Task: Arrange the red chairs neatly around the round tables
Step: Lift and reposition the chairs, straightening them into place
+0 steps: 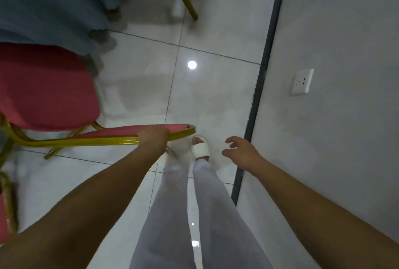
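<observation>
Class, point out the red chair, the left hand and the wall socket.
red chair [43, 87]: head view, seat cushion.
left hand [153, 138]: head view, back of hand.
wall socket [302, 81]: head view, plate centre.

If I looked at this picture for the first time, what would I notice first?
Probably the red chair with its gold frame on the left, because the left hand grips the top of its backrest. The right hand hangs open and empty near the grey wall, and a blue tablecloth drapes down at top left.

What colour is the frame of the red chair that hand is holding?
Shiny gold-yellow; the frame gripped by the left hand shows best in the head view.
</observation>
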Motion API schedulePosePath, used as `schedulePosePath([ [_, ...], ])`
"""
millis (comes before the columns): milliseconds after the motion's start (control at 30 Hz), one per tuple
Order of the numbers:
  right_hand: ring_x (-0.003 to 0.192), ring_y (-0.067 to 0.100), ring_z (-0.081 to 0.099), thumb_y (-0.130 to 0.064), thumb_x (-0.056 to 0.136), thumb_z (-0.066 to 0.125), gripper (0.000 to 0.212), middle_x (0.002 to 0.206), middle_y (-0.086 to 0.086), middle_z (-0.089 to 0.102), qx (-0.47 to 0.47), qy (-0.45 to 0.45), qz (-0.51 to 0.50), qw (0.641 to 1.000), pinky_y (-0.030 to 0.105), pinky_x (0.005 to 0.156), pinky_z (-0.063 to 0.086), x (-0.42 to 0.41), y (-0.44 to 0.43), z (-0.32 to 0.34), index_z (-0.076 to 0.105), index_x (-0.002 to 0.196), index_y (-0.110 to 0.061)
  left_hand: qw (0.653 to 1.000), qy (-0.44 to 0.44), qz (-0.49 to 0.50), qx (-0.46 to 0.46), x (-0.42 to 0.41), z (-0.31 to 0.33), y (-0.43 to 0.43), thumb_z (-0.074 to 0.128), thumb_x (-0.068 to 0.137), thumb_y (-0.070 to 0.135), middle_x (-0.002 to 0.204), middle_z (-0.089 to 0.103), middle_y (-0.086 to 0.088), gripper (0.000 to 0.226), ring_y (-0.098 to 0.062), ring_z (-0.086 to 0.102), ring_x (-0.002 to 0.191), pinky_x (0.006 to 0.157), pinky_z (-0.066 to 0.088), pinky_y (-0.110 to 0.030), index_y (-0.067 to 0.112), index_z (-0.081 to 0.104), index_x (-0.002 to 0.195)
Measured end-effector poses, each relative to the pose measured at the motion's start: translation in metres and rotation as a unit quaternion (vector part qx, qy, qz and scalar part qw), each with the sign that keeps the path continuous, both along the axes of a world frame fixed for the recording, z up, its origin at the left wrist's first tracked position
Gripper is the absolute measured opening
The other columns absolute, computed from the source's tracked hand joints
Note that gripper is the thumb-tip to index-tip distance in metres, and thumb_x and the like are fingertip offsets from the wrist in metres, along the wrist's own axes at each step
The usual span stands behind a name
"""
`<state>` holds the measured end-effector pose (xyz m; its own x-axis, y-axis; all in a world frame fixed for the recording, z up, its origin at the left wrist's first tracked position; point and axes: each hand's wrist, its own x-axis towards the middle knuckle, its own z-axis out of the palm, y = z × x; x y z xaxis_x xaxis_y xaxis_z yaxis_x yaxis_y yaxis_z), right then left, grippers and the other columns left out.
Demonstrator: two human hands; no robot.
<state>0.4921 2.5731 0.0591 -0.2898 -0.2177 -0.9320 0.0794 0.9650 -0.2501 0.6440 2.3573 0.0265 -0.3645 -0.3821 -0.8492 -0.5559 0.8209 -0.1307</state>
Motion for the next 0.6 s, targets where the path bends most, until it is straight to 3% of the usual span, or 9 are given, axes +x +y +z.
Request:
schedulePosePath([
  [100,0.128,0.025,0.047,-0.029,0.084,0.074,0.080,0.149,0.008,0.039,-0.034,0.003,0.095,0.995,0.026,0.087,0.040,0.003,-0.019,0.048,0.030,0.151,-0.027,0.998,0.054,-0.004,0.022,0.006,0.085,-0.007,0.058,0.085,0.020,0.100,0.066,0.003,0.038,-0.022,0.065,0.091,0.068,0.043,-0.030,0.034,0.061,0.120],
  [200,0.137,0.027,0.039,-0.032,0.082,0.076,0.095,0.157,0.006,0.028,-0.092,0.036,0.170,0.981,0.033,0.103,0.041,0.006,-0.044,0.098,0.016,0.156,-0.027,0.991,0.129,0.012,0.030,0.020,0.172,-0.019,0.056,0.082,0.020,0.107,0.069,0.005,0.052,-0.022,0.065,0.095,0.068,0.039,-0.029,0.042,0.057,0.129],
  [300,0.143,0.026,0.032,-0.034,0.083,0.078,0.091,0.160,0.002,0.024,-0.165,0.097,0.228,0.955,0.043,0.115,0.034,0.014,-0.066,0.147,0.021,0.155,-0.030,0.978,0.198,0.056,0.016,0.049,0.248,-0.024,0.052,0.082,0.010,0.109,0.070,0.009,0.065,-0.018,0.064,0.094,0.067,0.039,-0.029,0.050,0.052,0.133],
  [367,0.139,0.025,0.039,-0.030,0.085,0.077,0.074,0.155,0.001,0.036,-0.211,0.128,0.272,0.930,0.043,0.115,0.035,0.018,-0.079,0.175,0.039,0.148,-0.028,0.967,0.235,0.100,0.014,0.074,0.286,-0.027,0.052,0.082,0.008,0.094,0.068,0.016,0.068,-0.010,0.060,0.081,0.061,0.036,-0.024,0.054,0.051,0.132],
  [467,0.106,0.017,0.062,-0.021,0.089,0.070,0.033,0.118,-0.001,0.067,-0.276,0.153,0.324,0.892,0.033,0.097,0.050,0.017,-0.100,0.207,0.066,0.121,-0.025,0.937,0.297,0.183,0.012,0.110,0.322,-0.025,0.056,0.080,0.007,0.075,0.055,0.028,0.069,0.000,0.051,0.070,0.056,0.033,-0.015,0.055,0.054,0.128],
  [533,0.087,0.012,0.062,-0.020,0.090,0.066,0.024,0.100,-0.006,0.071,-0.288,0.162,0.378,0.865,0.026,0.080,0.052,0.012,-0.117,0.228,0.071,0.112,-0.029,0.919,0.329,0.218,-0.014,0.126,0.336,-0.020,0.058,0.078,0.008,0.075,0.053,0.031,0.066,0.000,0.055,0.077,0.059,0.038,-0.017,0.055,0.056,0.125],
  [600,0.077,0.010,0.060,-0.021,0.088,0.063,0.021,0.087,-0.010,0.069,-0.305,0.202,0.441,0.819,0.023,0.064,0.044,0.009,-0.140,0.249,0.072,0.102,-0.034,0.899,0.357,0.249,-0.048,0.139,0.344,-0.016,0.059,0.077,0.009,0.077,0.053,0.033,0.066,-0.002,0.055,0.084,0.066,0.046,-0.028,0.058,0.053,0.122],
])
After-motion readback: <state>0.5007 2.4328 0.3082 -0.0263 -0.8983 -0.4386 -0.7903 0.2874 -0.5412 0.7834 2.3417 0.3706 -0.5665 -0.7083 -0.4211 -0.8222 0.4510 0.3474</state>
